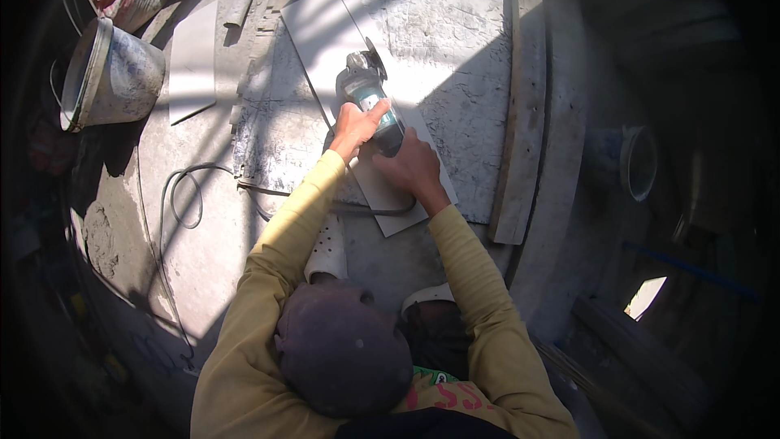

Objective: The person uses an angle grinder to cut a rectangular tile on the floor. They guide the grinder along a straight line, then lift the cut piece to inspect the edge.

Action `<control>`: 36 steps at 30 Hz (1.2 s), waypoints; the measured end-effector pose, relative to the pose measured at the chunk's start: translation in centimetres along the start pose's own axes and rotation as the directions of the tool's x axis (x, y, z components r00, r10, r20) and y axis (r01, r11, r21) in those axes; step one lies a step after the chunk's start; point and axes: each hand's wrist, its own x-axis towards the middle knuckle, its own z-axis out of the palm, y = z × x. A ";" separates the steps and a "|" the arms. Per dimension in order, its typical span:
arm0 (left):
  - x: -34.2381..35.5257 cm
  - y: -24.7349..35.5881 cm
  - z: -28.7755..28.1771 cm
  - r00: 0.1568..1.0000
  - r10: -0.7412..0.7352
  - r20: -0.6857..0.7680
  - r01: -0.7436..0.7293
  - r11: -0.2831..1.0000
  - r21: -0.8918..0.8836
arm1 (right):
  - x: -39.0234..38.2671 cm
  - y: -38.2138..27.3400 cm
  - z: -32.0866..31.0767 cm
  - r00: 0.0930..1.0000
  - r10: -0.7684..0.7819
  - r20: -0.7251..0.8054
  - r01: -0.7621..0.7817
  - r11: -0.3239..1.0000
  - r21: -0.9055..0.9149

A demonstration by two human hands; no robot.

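With both hands I hold a teal and dark angle grinder by its body. My left hand is closed around the middle of the body, its thumb across the top. My right hand grips the rear end, where the fingers partly hide the housing. The cutting disc stands edge-on at the far right side of the tool head. Beneath the tool a long pale tile lies slantwise, with a thin line running down it from its far end. Whether the disc touches the tile, I cannot tell.
A worn, whitish board lies under the tile, with a wooden plank along its right. Left are another pale tile, a tipped bucket and a looped cord. A second bucket lies in shadow at the right.
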 end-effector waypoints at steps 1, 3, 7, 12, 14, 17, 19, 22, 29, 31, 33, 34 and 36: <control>0.0 -0.1 0.1 1.000 -0.005 -0.001 0.005 1.000 0.001 | 0.0 0.0 0.0 1.000 -0.001 0.005 0.001 1.000 -0.003; -0.2 -0.2 0.3 1.000 -0.017 -0.005 0.017 1.000 -0.001 | -0.1 0.3 0.1 1.000 -0.010 0.004 0.010 1.000 0.001; -1.1 -0.3 0.4 0.999 0.047 0.006 -0.047 0.998 0.029 | -0.8 0.6 0.2 1.000 -0.001 0.007 0.001 1.000 -0.015; -2.6 -0.1 0.4 0.998 0.058 0.022 -0.059 0.997 0.058 | -1.8 1.4 0.5 1.000 -0.010 -0.007 0.010 1.000 -0.017; -3.1 0.0 0.6 0.998 0.066 0.009 -0.067 0.995 0.071 | -2.0 1.7 0.7 1.000 -0.015 -0.012 0.015 1.000 -0.011; -3.7 0.1 0.9 0.997 0.074 0.002 -0.073 0.991 0.109 | -2.5 2.2 0.8 0.999 -0.027 -0.018 0.028 1.000 0.001; -4.1 0.0 0.9 0.997 0.074 0.008 -0.074 0.990 0.120 | -2.8 2.5 0.9 0.999 -0.033 -0.023 0.033 0.999 0.005; -4.6 -0.2 1.0 0.997 0.072 0.025 -0.074 0.993 0.094 | -3.1 2.8 1.1 0.999 -0.027 -0.024 0.028 0.999 0.019; -5.4 -0.5 1.1 0.992 0.080 0.097 -0.083 0.996 0.031 | -3.9 3.3 1.2 0.998 -0.053 -0.045 0.054 0.998 0.029; -5.5 -0.4 1.0 0.989 0.084 0.123 -0.088 0.995 0.034 | -3.9 3.3 1.2 0.998 -0.048 -0.045 0.049 0.999 0.020; -5.6 -0.2 0.9 0.985 0.116 0.126 -0.119 0.993 0.012 | -3.9 3.2 1.1 0.999 -0.038 -0.026 0.039 0.999 0.032; -5.6 0.0 0.9 0.987 0.117 0.112 -0.120 0.992 0.021 | -3.8 3.1 1.1 0.999 -0.032 -0.017 0.032 0.999 0.038; -5.4 0.3 0.8 0.992 0.088 0.089 -0.092 0.995 0.044 | -3.5 2.9 1.0 0.999 -0.029 -0.020 0.030 0.999 0.032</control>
